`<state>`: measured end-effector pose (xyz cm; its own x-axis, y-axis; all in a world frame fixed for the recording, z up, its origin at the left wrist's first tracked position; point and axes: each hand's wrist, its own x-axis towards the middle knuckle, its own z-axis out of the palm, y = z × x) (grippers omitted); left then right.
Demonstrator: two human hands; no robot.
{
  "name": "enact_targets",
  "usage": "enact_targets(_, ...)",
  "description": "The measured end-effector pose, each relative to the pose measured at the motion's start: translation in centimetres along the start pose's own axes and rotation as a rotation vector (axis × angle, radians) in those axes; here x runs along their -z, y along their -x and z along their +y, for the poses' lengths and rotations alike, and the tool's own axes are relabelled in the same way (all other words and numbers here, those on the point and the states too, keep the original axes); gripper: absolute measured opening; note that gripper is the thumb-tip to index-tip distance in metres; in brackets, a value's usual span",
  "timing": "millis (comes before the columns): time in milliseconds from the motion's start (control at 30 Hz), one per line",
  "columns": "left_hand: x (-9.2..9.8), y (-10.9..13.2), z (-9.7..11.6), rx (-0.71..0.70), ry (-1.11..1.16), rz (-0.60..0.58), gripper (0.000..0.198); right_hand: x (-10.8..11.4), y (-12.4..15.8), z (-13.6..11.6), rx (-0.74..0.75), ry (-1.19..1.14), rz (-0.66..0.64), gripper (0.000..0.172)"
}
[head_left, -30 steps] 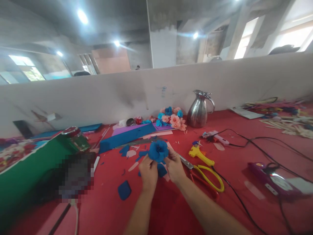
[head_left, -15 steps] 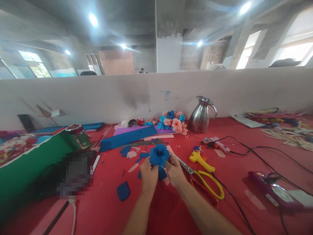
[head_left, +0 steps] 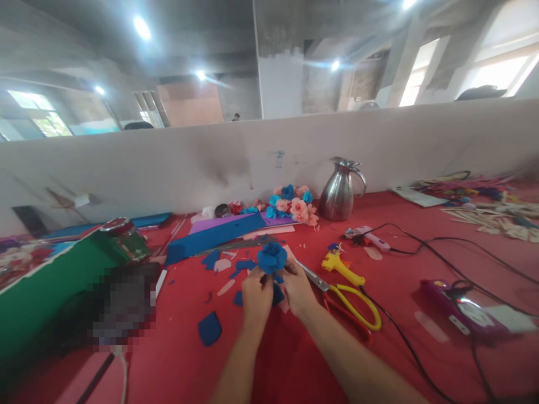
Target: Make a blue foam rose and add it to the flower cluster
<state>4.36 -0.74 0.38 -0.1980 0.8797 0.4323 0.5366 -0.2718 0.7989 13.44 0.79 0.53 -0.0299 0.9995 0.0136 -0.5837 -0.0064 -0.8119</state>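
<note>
A blue paper flower (head_left: 272, 258) with layered petals is held up over the middle of the table. My left hand (head_left: 257, 294) is closed under its left side, thumb and fingers pinching its base. At its lower right edge, my right hand (head_left: 300, 290) has its fingers pressed together on a petal; the fingertips are partly hidden. Cut blue and pink paper pieces lie beneath and around the hands, one blue petal piece (head_left: 209, 328) apart at the left. Scissors (head_left: 351, 303) with yellow and red handles lie beside my right hand, and a yellow glue gun (head_left: 342, 267) lies beyond them.
A steel jug (head_left: 338, 193) and a bunch of pink and blue paper flowers (head_left: 297, 205) stand by the low white wall. A glass jar (head_left: 125, 238) is at left, near a green panel (head_left: 50, 286). Black cords run from a purple power strip (head_left: 458, 308) at right.
The flower has tipped from facing me to a more upright side view, still in both hands. The whole view has shifted slightly with the head.
</note>
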Motion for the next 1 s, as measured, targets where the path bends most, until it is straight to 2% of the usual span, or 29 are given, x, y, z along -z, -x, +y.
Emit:
enact_targets(67, -0.1, 0.0, 0.0, -0.001, 0.003, 0.003, 0.017, 0.1, 0.0, -0.2, -0.016, -0.016, 0.022, 0.020)
enact_targets(167, -0.3, 0.1, -0.1, 0.070, 0.118, 0.071, 0.014, 0.2, 0.0, -0.4, -0.006, -0.028, 0.050, 0.019)
enact_targets(233, -0.4, 0.2, -0.1, 0.149, 0.256, 0.096, 0.017, 0.2, 0.0, -0.4, 0.017, 0.013, 0.080, 0.019)
enact_targets(333, -0.6, 0.1, 0.0, 0.272, 0.499, 0.065, 0.022, 0.2, 0.0, -0.2, 0.069, 0.110, 0.097, 0.019)
enact_targets(467, -0.9, -0.1, 0.3, 0.496, 0.813, 0.066, 0.023, 0.1, 0.1, 0.3, 0.174, 0.244, 0.122, 0.013)
enact_targets(600, -1.0, -0.2, 0.4, 0.648, 0.979, 0.098, 0.024, 0.1, 0.3, 0.7, 0.215, 0.361, 0.127, 0.013)
enact_targets(733, -1.0, -0.2, 0.6, 0.669, 1.055, 0.085, 0.021, 0.3, 0.4, 0.9, 0.258, 0.423, 0.134, 0.013)
enact_targets(1000, -1.1, -0.1, 0.2, 0.610, 1.098, 0.061, 0.022, 0.1, 0.8, 0.6, 0.301, 0.531, 0.120, 0.015)
